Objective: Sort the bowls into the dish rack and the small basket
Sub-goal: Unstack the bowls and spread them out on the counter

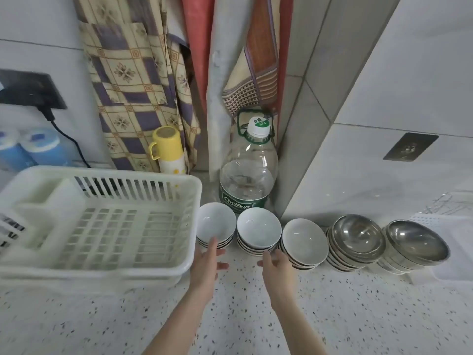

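Observation:
Five stacks of bowls stand in a row on the speckled counter. Three are white ceramic: the left stack, the middle stack and the right stack. Two are steel: one stack and another further right. A white plastic dish rack sits at the left, with nothing in it. My left hand reaches out with straight fingers touching the left ceramic stack. My right hand is stretched toward the middle and right ceramic stacks, fingers loose, holding nothing. I see no small basket clearly.
A large clear water bottle stands behind the ceramic bowls. A yellow flask and hanging cloths are at the back wall. A wire rack and a white tray sit at far right. Blue-capped containers stand at the left.

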`<action>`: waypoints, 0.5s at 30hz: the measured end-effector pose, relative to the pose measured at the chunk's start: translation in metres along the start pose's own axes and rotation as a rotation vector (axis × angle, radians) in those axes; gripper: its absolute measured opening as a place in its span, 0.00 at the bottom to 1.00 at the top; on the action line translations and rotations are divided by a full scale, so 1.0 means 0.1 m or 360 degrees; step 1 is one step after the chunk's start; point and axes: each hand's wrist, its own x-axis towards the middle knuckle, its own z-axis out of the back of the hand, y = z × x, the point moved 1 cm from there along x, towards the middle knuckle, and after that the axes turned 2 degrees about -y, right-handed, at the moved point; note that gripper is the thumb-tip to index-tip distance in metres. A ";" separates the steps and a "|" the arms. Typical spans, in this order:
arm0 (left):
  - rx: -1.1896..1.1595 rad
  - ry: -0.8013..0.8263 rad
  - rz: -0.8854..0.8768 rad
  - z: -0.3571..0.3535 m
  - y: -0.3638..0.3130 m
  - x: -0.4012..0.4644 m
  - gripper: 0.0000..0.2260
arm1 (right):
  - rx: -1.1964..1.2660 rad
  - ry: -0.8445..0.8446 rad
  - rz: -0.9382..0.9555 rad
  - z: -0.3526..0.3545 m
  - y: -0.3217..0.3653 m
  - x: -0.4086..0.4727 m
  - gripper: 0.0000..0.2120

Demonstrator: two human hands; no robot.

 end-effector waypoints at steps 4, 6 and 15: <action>-0.0024 -0.0059 0.0019 -0.02 -0.01 0.16 0.06 | 0.0117 -0.0037 -0.0106 -0.12 0.04 0.08 0.12; -0.0023 -0.0075 -0.0008 -0.02 -0.01 0.20 0.04 | 0.0193 -0.0037 -0.0173 -0.16 0.07 0.10 0.13; -0.0138 -0.0101 0.0027 -0.04 -0.01 0.31 0.10 | 0.0421 -0.0125 -0.0345 -0.33 0.21 0.18 0.10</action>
